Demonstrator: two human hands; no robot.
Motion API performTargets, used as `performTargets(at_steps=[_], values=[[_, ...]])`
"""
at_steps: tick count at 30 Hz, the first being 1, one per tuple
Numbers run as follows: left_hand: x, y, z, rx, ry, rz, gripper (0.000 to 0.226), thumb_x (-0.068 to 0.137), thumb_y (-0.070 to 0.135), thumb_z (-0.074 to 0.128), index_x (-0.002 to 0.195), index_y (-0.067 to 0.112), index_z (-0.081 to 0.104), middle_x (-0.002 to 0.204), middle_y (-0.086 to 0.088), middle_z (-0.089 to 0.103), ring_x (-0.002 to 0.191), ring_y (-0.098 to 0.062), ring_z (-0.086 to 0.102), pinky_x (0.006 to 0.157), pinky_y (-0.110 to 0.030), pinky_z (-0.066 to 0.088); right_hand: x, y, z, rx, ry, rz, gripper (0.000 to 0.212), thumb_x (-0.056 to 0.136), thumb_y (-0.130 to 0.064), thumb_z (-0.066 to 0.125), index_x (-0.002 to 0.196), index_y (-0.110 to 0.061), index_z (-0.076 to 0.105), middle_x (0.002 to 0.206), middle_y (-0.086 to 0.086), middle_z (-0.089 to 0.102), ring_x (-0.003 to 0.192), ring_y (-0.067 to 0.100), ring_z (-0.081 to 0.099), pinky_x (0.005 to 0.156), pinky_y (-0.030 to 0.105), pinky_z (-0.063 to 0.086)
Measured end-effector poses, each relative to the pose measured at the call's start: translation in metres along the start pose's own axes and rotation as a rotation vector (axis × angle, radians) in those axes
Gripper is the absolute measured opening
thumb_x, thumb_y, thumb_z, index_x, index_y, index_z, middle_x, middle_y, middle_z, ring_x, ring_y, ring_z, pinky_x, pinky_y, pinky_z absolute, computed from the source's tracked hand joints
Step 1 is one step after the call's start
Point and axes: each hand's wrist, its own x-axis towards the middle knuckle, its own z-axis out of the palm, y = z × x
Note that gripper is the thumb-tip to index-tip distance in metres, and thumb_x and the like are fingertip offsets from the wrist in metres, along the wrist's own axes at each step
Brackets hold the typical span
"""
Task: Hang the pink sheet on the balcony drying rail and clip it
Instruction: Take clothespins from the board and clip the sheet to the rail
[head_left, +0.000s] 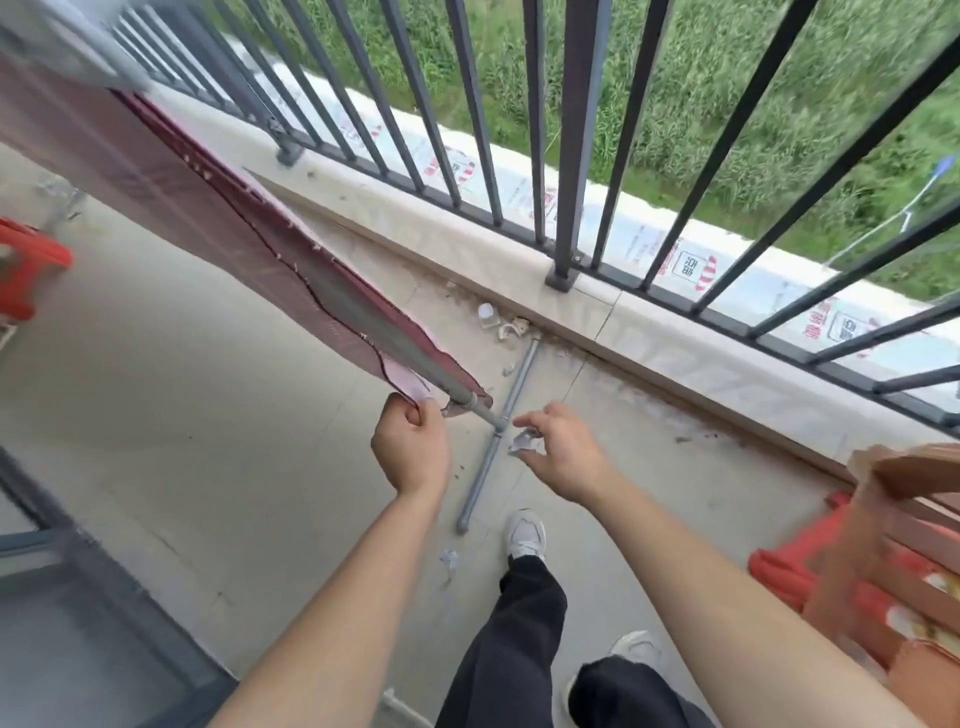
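The pink sheet (171, 208) is draped over the grey drying rail (363, 332), which runs from the upper left down to the middle of the view. My left hand (410, 447) pinches the sheet's lower corner next to the rail's end. My right hand (561, 452) hovers just right of the rail's end, its fingers closed on a small clear clip (524, 441). The rack's upright and foot bar (493, 441) show between my two hands.
The dark balcony railing (571, 156) on a concrete kerb (597, 317) runs along the far side. Red stools stand at the left (26, 270) and right (810, 577), the right one bearing a brown basket (904, 519). Small debris (498, 322) lies by the kerb. My feet (524, 535) stand below.
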Motion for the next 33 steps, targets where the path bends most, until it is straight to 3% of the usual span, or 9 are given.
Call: performTargets(at_steps=[6,9,12,16,19,26,29,33], values=[[0.0,-0.013,-0.009,0.022,-0.044,0.054,0.017,0.081,0.013,0.064,0.073,0.011,0.05,0.063,0.006,0.052,0.064,-0.022,0.047,0.06,-0.027,0.029,0.049,-0.023,-0.003,-0.098,-0.098,-0.141,0.045,0.085,-0.015,0.065,0.13,-0.021,0.063,0.132,0.007,0.049,0.113,0.028,0.059,0.095,0.033,0.046],[-0.002,-0.012,-0.006,-0.002,-0.096,0.069,0.012,0.081,0.013,0.066,0.079,0.018,0.055,0.07,0.009,0.06,0.07,-0.016,0.057,0.064,-0.024,0.036,0.064,-0.034,-0.006,-0.148,-0.122,-0.161,0.061,0.085,-0.011,0.062,0.143,-0.027,0.05,0.161,0.001,0.018,0.116,0.029,0.061,0.096,0.038,0.049],[-0.002,-0.016,0.002,-0.099,-0.129,-0.008,0.014,0.077,0.012,0.067,0.082,0.019,0.056,0.077,0.007,0.067,0.077,-0.018,0.065,0.07,-0.028,0.047,0.077,-0.038,-0.007,-0.262,-0.176,-0.202,0.072,0.085,-0.013,0.063,0.151,-0.027,0.038,0.166,-0.006,0.0,0.125,0.028,0.056,0.099,0.039,0.049],[-0.001,-0.019,0.009,-0.167,-0.175,-0.134,0.009,0.077,0.019,0.061,0.069,0.021,0.057,0.068,0.0,0.065,0.066,-0.024,0.058,0.066,-0.036,0.048,0.084,-0.039,-0.004,-0.318,-0.217,-0.288,0.075,0.083,-0.012,0.06,0.152,-0.019,0.032,0.163,-0.008,0.017,0.128,0.025,0.053,0.098,0.036,0.048],[-0.006,-0.021,0.008,-0.136,-0.139,-0.11,0.009,0.077,0.023,0.059,0.077,0.015,0.064,0.077,-0.002,0.07,0.076,-0.025,0.063,0.075,-0.038,0.051,0.071,-0.026,0.0,-0.338,-0.134,-0.32,0.068,0.087,-0.011,0.06,0.149,-0.017,0.032,0.16,-0.009,0.023,0.121,0.029,0.056,0.089,0.039,0.052],[-0.016,-0.013,0.007,-0.073,-0.176,-0.025,0.01,0.086,0.014,0.061,0.094,0.011,0.066,0.085,0.004,0.071,0.089,-0.013,0.067,0.073,-0.022,0.046,0.041,-0.005,0.022,-0.445,-0.131,-0.367,0.072,0.091,0.0,0.049,0.155,-0.021,0.024,0.162,-0.01,0.018,0.122,0.028,0.05,0.083,0.035,0.05],[-0.013,0.0,0.011,-0.071,-0.196,0.003,0.016,0.084,0.024,0.068,0.097,0.016,0.062,0.091,0.008,0.071,0.091,-0.008,0.066,0.082,-0.025,0.048,0.043,-0.01,0.022,-0.455,-0.137,-0.366,0.078,0.087,0.002,0.052,0.154,-0.025,0.023,0.16,-0.015,0.02,0.117,0.026,0.052,0.072,0.033,0.044],[-0.004,0.015,0.017,-0.004,-0.155,-0.051,0.036,0.08,0.044,0.073,0.099,0.015,0.061,0.09,0.007,0.07,0.085,-0.011,0.063,0.074,-0.024,0.043,0.043,-0.008,0.026,-0.458,-0.108,-0.372,0.077,0.085,0.002,0.054,0.152,-0.027,0.029,0.158,-0.016,0.027,0.112,0.025,0.055,0.068,0.031,0.042]])
